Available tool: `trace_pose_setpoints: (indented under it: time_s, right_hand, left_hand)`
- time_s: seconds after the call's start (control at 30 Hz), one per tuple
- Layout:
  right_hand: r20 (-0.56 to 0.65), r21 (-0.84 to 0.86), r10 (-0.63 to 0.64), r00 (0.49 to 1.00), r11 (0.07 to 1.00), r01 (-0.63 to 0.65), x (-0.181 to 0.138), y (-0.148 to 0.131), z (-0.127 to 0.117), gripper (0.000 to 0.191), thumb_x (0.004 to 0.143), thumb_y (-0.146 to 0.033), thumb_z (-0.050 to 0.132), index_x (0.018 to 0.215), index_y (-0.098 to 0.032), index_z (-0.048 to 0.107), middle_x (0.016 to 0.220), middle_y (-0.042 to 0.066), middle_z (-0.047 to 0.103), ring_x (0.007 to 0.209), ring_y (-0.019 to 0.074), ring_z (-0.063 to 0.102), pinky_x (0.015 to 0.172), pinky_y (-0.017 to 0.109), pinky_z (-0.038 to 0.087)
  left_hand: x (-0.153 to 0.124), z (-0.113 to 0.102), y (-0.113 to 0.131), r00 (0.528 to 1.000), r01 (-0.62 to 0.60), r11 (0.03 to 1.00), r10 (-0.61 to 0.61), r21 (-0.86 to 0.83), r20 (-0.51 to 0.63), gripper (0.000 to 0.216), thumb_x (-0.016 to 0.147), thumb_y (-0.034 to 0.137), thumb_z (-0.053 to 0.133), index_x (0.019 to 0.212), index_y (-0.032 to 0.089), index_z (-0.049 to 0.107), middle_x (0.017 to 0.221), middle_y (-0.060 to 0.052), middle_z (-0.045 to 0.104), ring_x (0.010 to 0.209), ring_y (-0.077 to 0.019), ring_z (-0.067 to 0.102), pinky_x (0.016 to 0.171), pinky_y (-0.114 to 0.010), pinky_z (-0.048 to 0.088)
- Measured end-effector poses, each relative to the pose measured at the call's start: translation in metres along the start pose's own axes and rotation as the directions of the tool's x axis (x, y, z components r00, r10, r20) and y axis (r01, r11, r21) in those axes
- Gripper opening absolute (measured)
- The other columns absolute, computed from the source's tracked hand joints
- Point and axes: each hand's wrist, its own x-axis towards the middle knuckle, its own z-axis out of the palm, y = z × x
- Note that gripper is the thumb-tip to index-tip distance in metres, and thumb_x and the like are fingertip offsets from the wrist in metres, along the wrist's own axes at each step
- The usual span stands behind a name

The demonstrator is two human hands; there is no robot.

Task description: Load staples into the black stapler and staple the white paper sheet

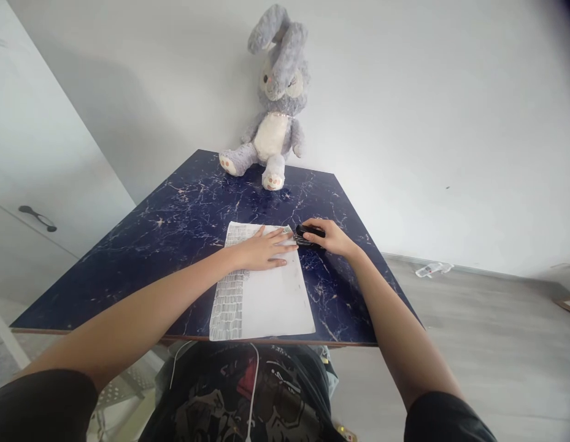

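A sheet of paper (275, 301) with a grey printed strip down its left side lies near the front edge of the table. Across its upper part my left hand (261, 250) rests flat, fingers spread and pointing right. My right hand (331, 238) is wrapped over a black stapler (312, 232) at the paper's upper right corner. The stapler's front end meets that corner; whether the paper lies between its jaws I cannot tell.
The dark blue marble-patterned table (128, 270) has a grey plush rabbit (272, 132) sitting at its back against the white wall. A white cabinet with a black handle (37, 218) stands left. Clear plastic packaging (432, 270) lies on the floor at right.
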Motion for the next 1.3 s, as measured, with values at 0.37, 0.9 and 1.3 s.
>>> trace_pose_setpoints:
  time_s: [0.37, 0.9, 1.3]
  right_hand:
    - [-0.242, -0.327, 0.310, 0.920, 0.866, -0.378, 0.016, -0.008, 0.033, 0.067, 0.109, -0.061, 0.028, 0.065, -0.021, 0.060, 0.072, 0.007, 0.070, 0.069, 0.0196, 0.063, 0.061, 0.029, 0.032]
    - [-0.288, -0.399, 0.323, 0.902, 0.816, -0.419, 0.023, -0.010, 0.034, 0.055, 0.110, -0.045, 0.032, 0.077, -0.020, 0.067, 0.080, 0.008, 0.074, 0.076, 0.0201, 0.065, 0.064, 0.028, 0.033]
    - [-0.295, -0.462, 0.390, 0.872, 0.741, -0.488, 0.024, -0.018, 0.039, 0.058, 0.111, -0.043, 0.030, 0.083, -0.019, 0.075, 0.096, 0.014, 0.078, 0.090, 0.0265, 0.073, 0.074, 0.030, 0.044]
  left_hand:
    - [0.002, 0.010, 0.017, 0.998, 0.040, 0.998, -0.043, -0.055, -0.045, 0.062, 0.107, 0.061, 0.039, 0.165, 0.043, 0.028, 0.176, 0.000, -0.008, 0.161, -0.0378, -0.012, 0.125, -0.072, -0.003]
    - [-0.002, 0.011, 0.027, 0.998, 0.051, 0.997, -0.054, -0.066, -0.042, 0.064, 0.105, 0.065, 0.040, 0.165, 0.043, 0.030, 0.177, -0.001, -0.004, 0.161, -0.0420, -0.009, 0.121, -0.078, -0.003]
    - [-0.002, 0.015, 0.020, 0.996, 0.047, 0.997, -0.051, -0.063, -0.066, 0.064, 0.105, 0.063, 0.041, 0.165, 0.042, 0.030, 0.176, -0.001, -0.003, 0.161, -0.0430, -0.008, 0.120, -0.080, -0.003]
